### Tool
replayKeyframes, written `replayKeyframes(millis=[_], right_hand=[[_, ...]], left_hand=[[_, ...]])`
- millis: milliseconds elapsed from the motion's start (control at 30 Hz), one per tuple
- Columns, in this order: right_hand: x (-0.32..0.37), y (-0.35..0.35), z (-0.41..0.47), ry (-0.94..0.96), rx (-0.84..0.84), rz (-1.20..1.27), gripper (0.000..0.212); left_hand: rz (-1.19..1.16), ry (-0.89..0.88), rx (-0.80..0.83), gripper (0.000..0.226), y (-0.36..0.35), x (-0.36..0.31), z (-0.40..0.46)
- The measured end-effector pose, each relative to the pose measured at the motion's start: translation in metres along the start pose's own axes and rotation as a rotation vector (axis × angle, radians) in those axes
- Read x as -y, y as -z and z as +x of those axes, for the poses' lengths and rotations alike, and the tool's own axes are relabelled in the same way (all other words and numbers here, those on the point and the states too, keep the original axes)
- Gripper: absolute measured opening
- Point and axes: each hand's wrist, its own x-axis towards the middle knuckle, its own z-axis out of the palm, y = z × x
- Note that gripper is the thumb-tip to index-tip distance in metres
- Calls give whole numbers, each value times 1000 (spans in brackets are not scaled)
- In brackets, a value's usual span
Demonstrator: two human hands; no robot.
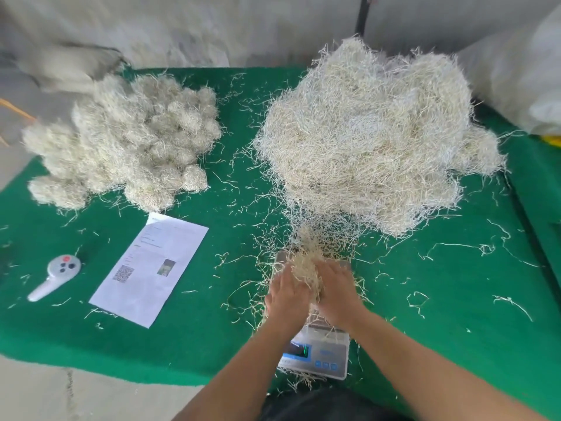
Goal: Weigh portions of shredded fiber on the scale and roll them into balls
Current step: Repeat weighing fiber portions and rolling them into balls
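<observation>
Green felt surface (212, 344) fills the frame. At lower centre, your left hand (285, 294) and right hand (335, 291) cup a pale shredded-fiber wad (306, 268) over the grey digital scale (321, 354), fingers curled around it, likely compacting the weighed portion.

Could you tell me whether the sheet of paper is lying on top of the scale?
No, the sheet of paper lies flat on the green table cover, apart from the scale, on its left.
</observation>
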Motion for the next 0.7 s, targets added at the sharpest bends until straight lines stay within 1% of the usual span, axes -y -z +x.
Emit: replayKeyframes(millis=[33, 67, 133, 167, 233, 300, 333, 367, 433, 467, 533, 600, 667, 700], right_hand=[[4, 1, 0, -23, -22, 154, 56], [11, 6, -3, -33, -6, 325, 45], [27, 23, -12, -40, 12, 628, 47], [33, 34, -16, -38, -15, 740, 50], [49, 56, -23, 29, -91, 965, 51], [67, 75, -32, 137, -160, 1188, 51], [77, 83, -37, 201, -214, 1200, 51], [85, 89, -39, 240, -284, 1122, 53], [94, 100, -40, 262, -428, 860, 59], [98, 108, -40, 261, -476, 792, 58], [100, 120, -40, 258, -489, 804, 52], [100, 127, -41, 261, -479, 794, 46], [104, 130, -42, 245, -390, 827, 48], [107, 132, -43, 221, -324, 871, 49]], left_hand=[[-107, 14, 22, 50, -1, -9, 0], [-241, 8, 34, 49, -1, -18, -1], [-491, -28, 12, 50, 4, -41, -5], [-608, -55, -10, 44, 8, -53, -6], [-855, -139, -41, 27, 16, -78, -8], [-1005, -250, -44, 20, 20, -103, -22], [-1034, -299, -39, 18, 18, -112, -29], [-1025, -319, -52, 18, 15, -120, -35], [-984, -310, -87, 23, 8, -132, -47], [-1018, -291, -60, 25, 6, -138, -51], [-1107, -232, -1, 26, 7, -152, -57], [-1168, -235, 77, 28, 15, -160, -57], [-1343, -247, 209, 32, 25, -163, -52], [-1393, -281, 248, 32, 27, -164, -50]])
